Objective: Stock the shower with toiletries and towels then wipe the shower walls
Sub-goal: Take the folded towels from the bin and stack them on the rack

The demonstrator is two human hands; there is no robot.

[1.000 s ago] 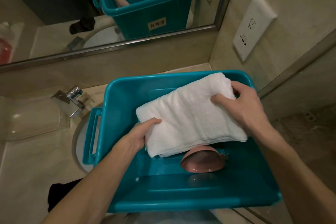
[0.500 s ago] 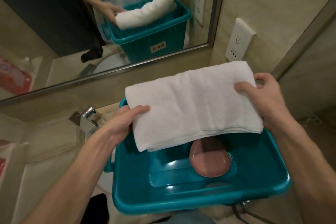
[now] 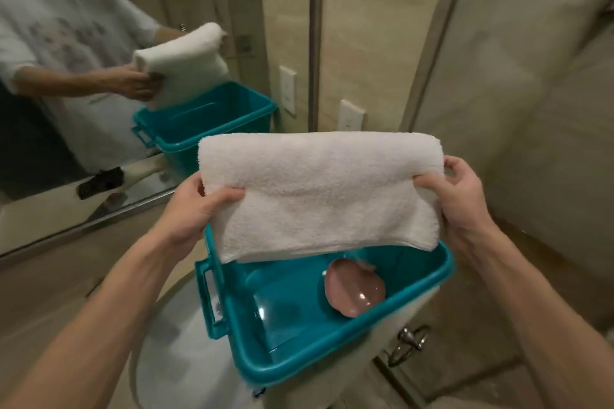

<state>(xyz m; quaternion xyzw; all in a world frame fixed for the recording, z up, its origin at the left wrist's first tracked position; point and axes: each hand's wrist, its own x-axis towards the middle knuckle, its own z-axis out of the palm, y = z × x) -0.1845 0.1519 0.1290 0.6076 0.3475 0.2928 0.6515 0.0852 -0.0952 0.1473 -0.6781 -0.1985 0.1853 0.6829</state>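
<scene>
Both ends of the folded white towel (image 3: 319, 189) are gripped — left hand (image 3: 196, 206) at one, right hand (image 3: 461, 199) at the other — above the teal bin (image 3: 299, 354) holding a pink dish (image 3: 354, 292). Keeping it level should, I'd judge, save the folds on the way to the shower.

White towel (image 3: 319, 189), teal bin (image 3: 332, 355), pink dish (image 3: 354, 289), beige wall tiles (image 3: 365, 26).

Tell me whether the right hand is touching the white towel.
Touching. The head view shows the right hand gripping the white towel at its right edge, thumb across its front.
</scene>
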